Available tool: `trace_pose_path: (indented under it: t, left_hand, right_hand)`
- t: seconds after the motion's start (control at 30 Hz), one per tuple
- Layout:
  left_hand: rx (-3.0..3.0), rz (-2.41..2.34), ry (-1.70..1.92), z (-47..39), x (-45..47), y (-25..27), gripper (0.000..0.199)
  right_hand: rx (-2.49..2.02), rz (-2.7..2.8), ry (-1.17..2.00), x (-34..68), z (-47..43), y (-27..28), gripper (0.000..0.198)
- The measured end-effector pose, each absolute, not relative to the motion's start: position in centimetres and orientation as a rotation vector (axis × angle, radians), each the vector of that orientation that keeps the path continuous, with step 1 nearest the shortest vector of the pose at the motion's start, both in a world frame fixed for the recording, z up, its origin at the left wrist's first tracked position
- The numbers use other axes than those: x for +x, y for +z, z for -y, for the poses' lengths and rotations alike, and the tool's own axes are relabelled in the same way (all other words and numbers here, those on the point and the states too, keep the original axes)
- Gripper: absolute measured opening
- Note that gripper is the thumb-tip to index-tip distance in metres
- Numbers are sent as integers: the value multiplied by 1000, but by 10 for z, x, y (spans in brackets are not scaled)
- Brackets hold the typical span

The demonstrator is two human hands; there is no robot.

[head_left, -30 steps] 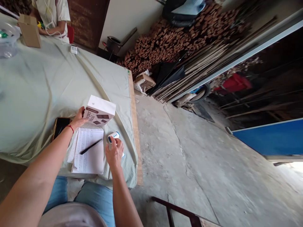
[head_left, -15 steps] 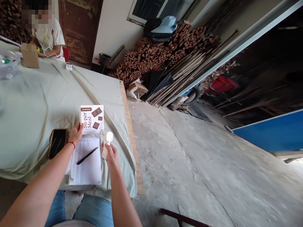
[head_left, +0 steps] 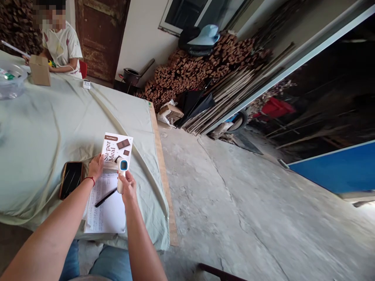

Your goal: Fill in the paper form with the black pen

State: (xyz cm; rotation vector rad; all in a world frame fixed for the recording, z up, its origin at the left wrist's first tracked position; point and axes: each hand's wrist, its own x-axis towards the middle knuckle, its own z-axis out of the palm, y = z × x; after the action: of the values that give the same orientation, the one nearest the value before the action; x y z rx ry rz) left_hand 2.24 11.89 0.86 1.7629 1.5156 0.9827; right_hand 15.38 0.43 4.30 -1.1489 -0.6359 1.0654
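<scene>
My left hand, with a red string bracelet at the wrist, grips the left edge of a white box printed "Su-per Meal" with brown chocolate pieces. My right hand is closed around the handle of a white infrared thermometer, whose blue-rimmed screen faces me. Its head overlaps the lower part of the box. Below both hands lies a notebook with handwriting on its left part. Across it rests a black pen. A phone in a brown case is left of the notebook.
A pale green cloth covers the table, whose wooden edge shows at right. Across it sits another person behind a cardboard box. A clear plastic tub stands far left. Stacked firewood lines the wall.
The thermometer has moved left in my right hand, in front of the box, and its screen now faces me. My left hand and the box have shifted slightly right.
</scene>
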Motion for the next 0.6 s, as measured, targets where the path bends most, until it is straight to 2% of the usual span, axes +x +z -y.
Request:
trace_pose_path:
  t: [0.2,0.6]
  left_hand:
    - [1776,-1545,936,-119,23,10,56]
    - [1771,-1446,996,-117,20,15,55]
  right_hand:
    - [-1164,539,1086,158,-5,37,54]
    - [-1156,430,1017,148,-7,33,53]
